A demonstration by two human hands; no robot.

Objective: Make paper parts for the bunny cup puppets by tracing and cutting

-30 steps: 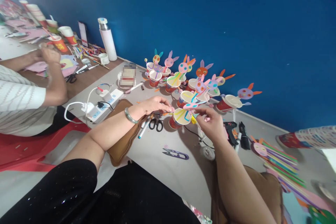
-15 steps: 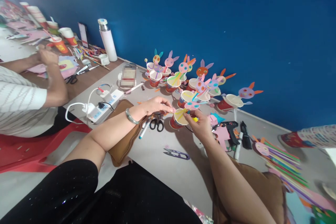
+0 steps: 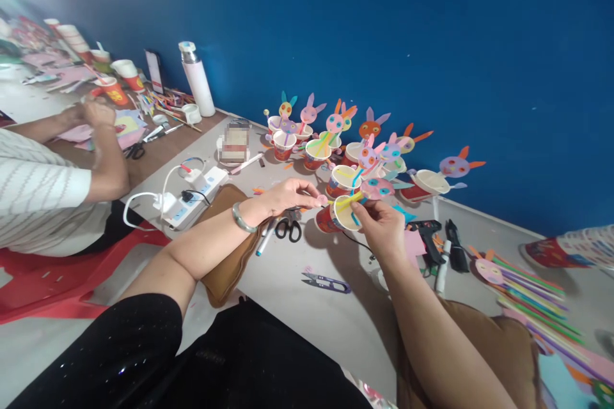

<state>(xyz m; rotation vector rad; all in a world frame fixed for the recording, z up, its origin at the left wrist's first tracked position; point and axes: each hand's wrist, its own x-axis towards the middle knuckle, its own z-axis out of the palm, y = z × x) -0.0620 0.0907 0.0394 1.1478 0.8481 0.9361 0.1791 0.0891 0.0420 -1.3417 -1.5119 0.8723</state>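
A red paper cup (image 3: pixel 327 220) leans to the right, its pale mouth facing up and right. Yellow and blue strips lie across the mouth, and a pink paper rabbit head (image 3: pixel 378 189) rises behind it. My right hand (image 3: pixel 384 223) is closed at the right side of the cup, gripping its rim, with fingertips partly hidden. On the other side, my left hand (image 3: pixel 298 195) pinches a small pink paper disc (image 3: pixel 322 200) next to the cup's left rim. Black-handled scissors (image 3: pixel 288 230) lie below my left hand. Purple thread snips (image 3: pixel 327 282) lie nearer me.
Several finished rabbit cups (image 3: pixel 318 152) stand along the wall. A glue gun (image 3: pixel 428 238), coloured strips (image 3: pixel 537 297) and stacked cups (image 3: pixel 570 248) lie right. A power strip (image 3: pixel 196 198) and a white flask (image 3: pixel 197 80) are left, near a co-worker's arms (image 3: pixel 103 134).
The cup has tipped and shifted slightly right with my right hand, and its rabbit head has swung right and up. My left hand still pinches the pink disc.
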